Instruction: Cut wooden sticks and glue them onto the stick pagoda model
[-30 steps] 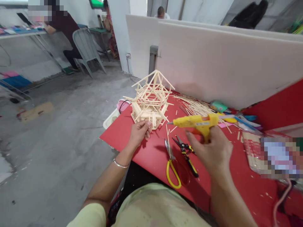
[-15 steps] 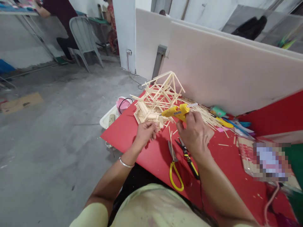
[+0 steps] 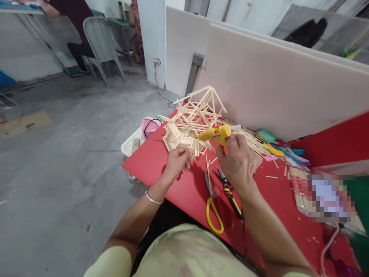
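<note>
My right hand [image 3: 239, 156] is wrapped round the handle of a yellow hot glue gun [image 3: 215, 134]. A white glue stick pokes out of its back, and its nozzle points left over a structure of thin wooden sticks [image 3: 184, 140]. The structure has a dense, many-sided lower part and an open, peaked frame [image 3: 206, 102] behind it. At its near edge, my left hand [image 3: 178, 161] is closed in a pinch, thumb against fingers. Whatever lies between those fingertips is too small to make out.
Yellow-handled scissors [image 3: 213, 215] and black-and-yellow pliers [image 3: 230, 196] lie on the red table [image 3: 150, 165] near my body. Loose sticks [image 3: 250, 140] are spread at the back right. A white panel [image 3: 273, 77] stands behind. A person sits on a grey chair [image 3: 100, 42] across the room.
The glue gun has shifted very slightly right, its nozzle a little farther from my left hand. My left hand stays pinched in the same place.
</note>
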The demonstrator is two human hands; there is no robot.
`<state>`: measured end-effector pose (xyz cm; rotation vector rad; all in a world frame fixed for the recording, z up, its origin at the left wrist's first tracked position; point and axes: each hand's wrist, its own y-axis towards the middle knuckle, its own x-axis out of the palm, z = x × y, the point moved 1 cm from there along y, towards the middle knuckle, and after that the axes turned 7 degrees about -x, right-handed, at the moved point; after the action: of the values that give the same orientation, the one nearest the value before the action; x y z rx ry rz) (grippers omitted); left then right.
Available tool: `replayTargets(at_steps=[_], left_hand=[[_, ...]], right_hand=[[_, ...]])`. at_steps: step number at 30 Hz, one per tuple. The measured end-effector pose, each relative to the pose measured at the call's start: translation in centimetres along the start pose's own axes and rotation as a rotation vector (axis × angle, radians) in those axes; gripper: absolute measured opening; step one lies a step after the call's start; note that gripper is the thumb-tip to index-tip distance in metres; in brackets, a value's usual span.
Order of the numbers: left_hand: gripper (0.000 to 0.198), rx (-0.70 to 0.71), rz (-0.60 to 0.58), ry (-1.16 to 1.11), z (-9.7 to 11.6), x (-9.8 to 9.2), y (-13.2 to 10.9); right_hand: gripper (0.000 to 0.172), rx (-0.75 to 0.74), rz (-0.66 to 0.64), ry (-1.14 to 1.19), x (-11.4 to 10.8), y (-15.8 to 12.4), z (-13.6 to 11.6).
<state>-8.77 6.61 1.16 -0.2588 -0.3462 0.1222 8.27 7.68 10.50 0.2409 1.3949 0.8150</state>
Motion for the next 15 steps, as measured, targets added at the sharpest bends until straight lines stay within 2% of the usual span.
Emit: replayTargets(at_steps=[15], left_hand=[[0.032,0.007,-0.003,0.017,-0.2,-0.1,0.2]], right_hand=[[0.034,-0.050,-0.003,-0.006,0.0,-1.0,0.3]])
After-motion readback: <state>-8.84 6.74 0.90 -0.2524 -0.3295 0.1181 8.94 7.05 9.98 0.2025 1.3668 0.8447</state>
